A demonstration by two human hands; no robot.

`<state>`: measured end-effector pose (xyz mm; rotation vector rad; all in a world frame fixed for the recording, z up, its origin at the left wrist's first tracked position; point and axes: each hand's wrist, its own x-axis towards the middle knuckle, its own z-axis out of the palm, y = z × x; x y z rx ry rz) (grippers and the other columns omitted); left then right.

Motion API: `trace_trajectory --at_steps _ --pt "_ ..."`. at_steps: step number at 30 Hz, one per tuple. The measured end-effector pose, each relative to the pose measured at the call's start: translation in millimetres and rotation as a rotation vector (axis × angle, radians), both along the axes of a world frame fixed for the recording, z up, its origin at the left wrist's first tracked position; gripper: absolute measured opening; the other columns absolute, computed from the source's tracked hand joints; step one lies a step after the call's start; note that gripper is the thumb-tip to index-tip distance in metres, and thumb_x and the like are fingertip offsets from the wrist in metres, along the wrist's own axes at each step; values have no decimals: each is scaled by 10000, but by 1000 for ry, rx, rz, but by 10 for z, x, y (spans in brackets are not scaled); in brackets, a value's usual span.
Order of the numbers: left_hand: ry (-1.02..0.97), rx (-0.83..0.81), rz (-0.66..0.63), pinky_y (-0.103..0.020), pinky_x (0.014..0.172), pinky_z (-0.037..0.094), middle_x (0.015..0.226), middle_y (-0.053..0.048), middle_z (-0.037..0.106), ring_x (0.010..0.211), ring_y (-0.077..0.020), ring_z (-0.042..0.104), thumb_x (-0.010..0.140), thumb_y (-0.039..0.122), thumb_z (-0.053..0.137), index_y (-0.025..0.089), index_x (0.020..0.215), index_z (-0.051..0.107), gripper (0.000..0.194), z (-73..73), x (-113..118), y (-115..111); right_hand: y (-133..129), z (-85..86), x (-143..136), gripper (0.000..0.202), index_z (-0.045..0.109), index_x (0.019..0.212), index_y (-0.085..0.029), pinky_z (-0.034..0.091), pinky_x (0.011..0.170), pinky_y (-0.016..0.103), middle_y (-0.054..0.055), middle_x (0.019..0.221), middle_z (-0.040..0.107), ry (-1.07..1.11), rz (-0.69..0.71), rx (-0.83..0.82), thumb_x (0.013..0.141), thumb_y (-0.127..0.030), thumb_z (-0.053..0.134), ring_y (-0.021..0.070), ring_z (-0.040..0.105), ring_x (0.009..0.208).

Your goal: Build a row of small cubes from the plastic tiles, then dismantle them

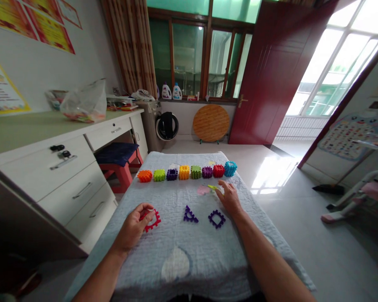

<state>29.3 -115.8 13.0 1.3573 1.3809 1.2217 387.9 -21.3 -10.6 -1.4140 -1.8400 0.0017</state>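
My left hand [135, 224] pinches a red notched frame piece [156, 218] at the left of the cloth-covered table [176, 262]. Farther out, my right hand [229, 196] has its fingers closed on a small yellow-green toy piece [212, 187], partly hidden by the fingers. Between the hands lie a purple triangular piece [190, 214] and a purple square frame piece [216, 219], both flat. Beyond them runs a row of several toy block cubes, from an orange cube [145, 176] on the left to a blue cube [230, 168] on the right.
A white desk [82, 176] with drawers borders the table's left side, and a red stool [122, 167] stands under it. Past the far end are a washing machine [153, 123] and a round wooden board [211, 122]. Pale floor [286, 218] lies to the right.
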Motion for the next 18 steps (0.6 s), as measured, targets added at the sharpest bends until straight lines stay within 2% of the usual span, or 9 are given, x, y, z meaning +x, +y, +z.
trace_trajectory --at_steps 3,7,11,15,18 --pt "-7 -28 -2 -260 635 459 818 1 603 691 -137 560 772 462 635 191 1010 567 367 -4 -9 1 3 -6 8 281 600 1131 -188 403 948 394 92 1099 672 -31 -47 -46 900 -294 480 239 561 1056" --pt "46 7 -39 -312 751 489 914 -40 634 826 -176 600 779 414 623 176 1013 596 335 -15 -11 -5 0 1 31 275 616 1107 -181 384 955 394 89 1105 661 -49 -93 -90 906 -270 451 236 552 1059" --pt "98 6 -56 -335 774 497 916 -53 650 849 -192 613 769 381 614 165 991 605 310 -3 14 4 -16 15 38 259 636 1070 -185 383 935 391 83 1067 655 -80 -103 -110 893 -257 461 240 543 1028" --pt "148 -12 -77 -309 696 494 854 -37 650 756 -170 607 765 347 585 162 984 604 287 180 165 117 -35 31 27 229 652 1018 -195 379 919 380 78 1035 650 -118 -93 -130 857 -208 490 240 530 1009" --pt "172 75 -116 -290 708 484 836 -19 642 754 -153 595 757 334 586 168 985 605 282 374 388 309 -44 32 21 236 654 1013 -194 373 910 378 77 1036 645 -129 -85 -139 840 -183 494 239 523 1003"
